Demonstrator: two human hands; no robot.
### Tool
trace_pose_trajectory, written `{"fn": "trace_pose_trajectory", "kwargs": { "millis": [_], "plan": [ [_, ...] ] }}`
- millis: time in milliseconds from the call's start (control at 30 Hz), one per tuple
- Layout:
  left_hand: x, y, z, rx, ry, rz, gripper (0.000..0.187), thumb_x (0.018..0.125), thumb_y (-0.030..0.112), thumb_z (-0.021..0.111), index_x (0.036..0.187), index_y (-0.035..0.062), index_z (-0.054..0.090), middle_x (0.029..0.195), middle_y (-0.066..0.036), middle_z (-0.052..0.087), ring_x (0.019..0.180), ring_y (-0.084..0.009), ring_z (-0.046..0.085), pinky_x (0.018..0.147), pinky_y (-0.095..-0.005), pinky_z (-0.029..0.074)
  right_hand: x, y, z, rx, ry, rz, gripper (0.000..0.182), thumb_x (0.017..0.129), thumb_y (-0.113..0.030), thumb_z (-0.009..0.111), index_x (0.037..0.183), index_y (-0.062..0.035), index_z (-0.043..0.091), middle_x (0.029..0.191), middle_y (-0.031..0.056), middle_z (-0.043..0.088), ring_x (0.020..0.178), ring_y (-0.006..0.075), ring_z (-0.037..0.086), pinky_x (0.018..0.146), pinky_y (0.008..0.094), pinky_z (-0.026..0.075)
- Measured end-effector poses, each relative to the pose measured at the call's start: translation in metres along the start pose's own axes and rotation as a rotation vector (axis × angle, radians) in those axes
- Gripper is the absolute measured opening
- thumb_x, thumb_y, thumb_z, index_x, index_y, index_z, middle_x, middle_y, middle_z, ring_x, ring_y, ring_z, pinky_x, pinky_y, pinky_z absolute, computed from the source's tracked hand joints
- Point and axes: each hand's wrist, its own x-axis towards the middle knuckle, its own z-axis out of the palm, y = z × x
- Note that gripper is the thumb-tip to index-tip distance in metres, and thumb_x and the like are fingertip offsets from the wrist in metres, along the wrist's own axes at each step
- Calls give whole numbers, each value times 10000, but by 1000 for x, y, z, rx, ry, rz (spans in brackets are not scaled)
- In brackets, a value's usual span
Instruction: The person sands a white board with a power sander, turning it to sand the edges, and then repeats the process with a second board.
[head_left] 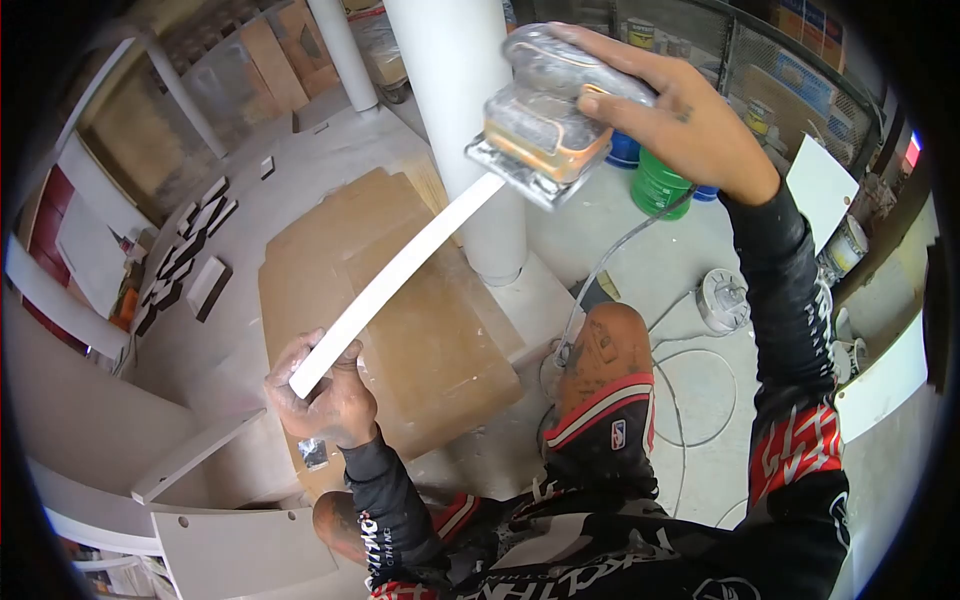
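Note:
My left hand (325,392) grips the lower end of a long, narrow white strip (400,285), which slants up to the right. At the strip's upper end, my right hand (670,105) is wrapped round the top of a dusty electric sander (552,110). The sander's flat pad meets or covers that end of the strip; the exact contact is hidden. A grey cord (615,250) hangs below my right hand and runs down toward the floor.
Brown cardboard (400,310) lies under the strip, beside a white column (470,130). A green bucket (660,185), a cable reel (722,300) and looped cord are at right. Several small dark-and-white blocks (208,288) lie at left. A white panel (245,552) is at lower left.

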Motion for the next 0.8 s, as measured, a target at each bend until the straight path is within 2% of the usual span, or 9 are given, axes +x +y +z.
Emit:
{"fn": "trace_pose_trajectory", "kwargs": {
  "millis": [233, 367, 433, 500, 600, 667, 700, 767, 800],
  "plan": [
    [11, -7, 10, 67, -31, 4, 473, 773, 230, 934, 1013, 8, 592, 976, -129, 709, 878, -154, 665, 758, -278, 547, -24, 7, 43, 95, 273, 29, 540, 989, -220, 666, 1504, -125, 533, 1406, 151, 630, 1242, 217, 615, 1065, 346, 472],
    [13, -10, 7, 125, -52, 19, 481, 783, 237, 926, 1045, 2, 599, 980, -107, 699, 886, -151, 657, 761, -268, 533, -24, -47, 68, -19, 268, -106, 595, 898, -89, 706, 1475, -118, 566, 1260, 179, 684, 1081, 249, 668, 948, 351, 518],
    [17, -9, 7, 165, -58, -4, 414, 778, 37, 883, 1052, 14, 574, 993, -140, 717, 862, -170, 667, 738, -291, 558, -32, -67, 78, -1, 213, -119, 627, 861, -54, 718, 1468, -117, 575, 1200, 183, 697, 1014, 270, 676, 901, 358, 527],
    [24, -12, 11, 70, 7, -19, 455, 783, 142, 906, 1100, -12, 618, 996, -78, 685, 917, -159, 651, 838, -291, 532, -33, -77, 89, 95, 258, -81, 665, 817, -35, 722, 1461, -131, 588, 1101, 181, 697, 911, 321, 652, 830, 380, 521],
    [54, -34, 11, 182, 1, 39, 364, 794, 36, 856, 1081, 1, 636, 975, -79, 702, 880, -150, 664, 791, -297, 555, -44, -57, 100, 11, 364, -135, 636, 869, -32, 701, 1484, -55, 537, 1322, 191, 661, 1101, 265, 670, 962, 345, 512],
    [85, -66, 14, 243, -7, 159, 361, 829, 52, 840, 1113, 7, 622, 978, -88, 702, 860, -146, 670, 759, -294, 565, -60, -29, 113, 52, 546, -128, 619, 888, -30, 680, 1488, -49, 527, 1381, 220, 612, 1123, 311, 658, 980, 377, 512],
    [95, -71, 21, -74, -56, 21, 297, 865, 55, 810, 1090, 12, 621, 962, -81, 705, 851, -144, 678, 759, -288, 567, -70, -28, 115, 105, 577, 54, 606, 923, -37, 649, 1508, -29, 491, 1429, 206, 582, 1186, 294, 626, 1028, 376, 483],
    [138, -83, 32, -20, -27, 91, 218, 845, 75, 793, 945, 25, 605, 908, -61, 700, 778, -117, 658, 689, -295, 540, -92, -17, 115, 81, 645, 326, 595, 988, -66, 586, 1558, -31, 419, 1493, 165, 535, 1325, 269, 534, 1127, 379, 403],
    [160, -101, 31, -11, -25, 71, 227, 818, 54, 792, 916, 23, 590, 874, -58, 689, 757, -117, 639, 687, -289, 536, -107, 2, 117, 131, 690, 333, 565, 1030, -167, 614, 1559, -87, 433, 1281, 125, 582, 883, 82, 533, 764, 220, 457]
  ]
}}
